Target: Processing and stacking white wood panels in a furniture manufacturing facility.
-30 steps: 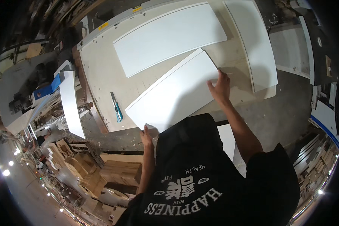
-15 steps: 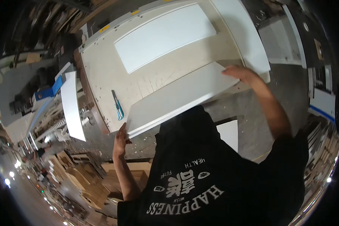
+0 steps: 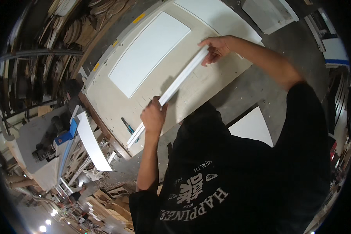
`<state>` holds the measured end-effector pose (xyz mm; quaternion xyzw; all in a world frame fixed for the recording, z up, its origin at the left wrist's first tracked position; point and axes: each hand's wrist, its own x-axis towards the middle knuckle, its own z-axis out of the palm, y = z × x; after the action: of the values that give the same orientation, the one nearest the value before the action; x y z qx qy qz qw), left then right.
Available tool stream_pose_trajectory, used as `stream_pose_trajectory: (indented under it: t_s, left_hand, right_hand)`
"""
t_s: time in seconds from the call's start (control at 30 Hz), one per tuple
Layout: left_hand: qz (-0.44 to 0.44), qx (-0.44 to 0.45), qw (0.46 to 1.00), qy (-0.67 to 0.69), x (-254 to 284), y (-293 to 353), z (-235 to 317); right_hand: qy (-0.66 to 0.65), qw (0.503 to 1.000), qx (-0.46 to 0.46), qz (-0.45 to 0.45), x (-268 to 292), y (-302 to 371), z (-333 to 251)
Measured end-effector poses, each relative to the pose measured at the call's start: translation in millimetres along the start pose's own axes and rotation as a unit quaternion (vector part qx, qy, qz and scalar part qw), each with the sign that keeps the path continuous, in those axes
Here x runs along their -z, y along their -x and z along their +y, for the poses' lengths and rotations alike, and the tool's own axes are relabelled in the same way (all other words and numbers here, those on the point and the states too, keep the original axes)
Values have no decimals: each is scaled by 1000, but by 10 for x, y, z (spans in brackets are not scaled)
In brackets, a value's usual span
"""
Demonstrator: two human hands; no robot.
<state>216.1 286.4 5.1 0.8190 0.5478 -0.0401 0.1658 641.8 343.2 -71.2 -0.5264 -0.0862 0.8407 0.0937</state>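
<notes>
beige and marked with faint dark lines, the bench (image 3: 202, 82) spreads under the left grip (image 3: 153, 115) and right grip (image 3: 216, 48). the left is clasped partway along a white panel (image 3: 183, 78), the right holds its far end; its narrow edge faces up. flat panels lie ahead of each grip: one (image 3: 150, 54) forward of the left, another (image 3: 218, 15) beyond the right. a teal cutter (image 3: 127, 125) lies near the left grip's outer side. farther left stand a grey-topped machine (image 3: 46, 134) and stacked curved wood (image 3: 80, 29); grey floor (image 3: 241, 97) shows on the near side of the right grip.
</notes>
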Motion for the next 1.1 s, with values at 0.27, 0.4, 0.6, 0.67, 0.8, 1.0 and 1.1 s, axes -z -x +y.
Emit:
stream_pose_trajectory:
  t_s: [0.27, 0.4, 0.6, 0.67, 0.8, 1.0, 1.1]
  left_hand:
    - [3, 67, 997, 33, 470, -547, -151]
    - [8, 84, 899, 430, 771, -646, -386]
    - [51, 143, 770, 620, 638, -776, -886]
    - [60, 166, 723, 668, 431, -834, -1011]
    - [66, 156, 631, 757, -92, -890, -834]
    - [33, 216, 461, 860, -598, -927, -338]
    - [14, 263, 376, 888, -1027, -984, -326]
  right_hand:
    - [-161, 908, 354, 154, -742, -1342, 1423]
    - [-189, 900, 393, -1, -1701, -1328, 1309]
    - [-177, 841, 511, 37, -1897, -692, 446]
    - [-165, 820, 529, 145, -1931, -369, 127]
    - [12, 819, 526, 228, -1591, -384, -261]
    - [253, 768, 477, 345, -1469, -726, -878]
    - [376, 741, 436, 345, -1541, -1054, -1266]
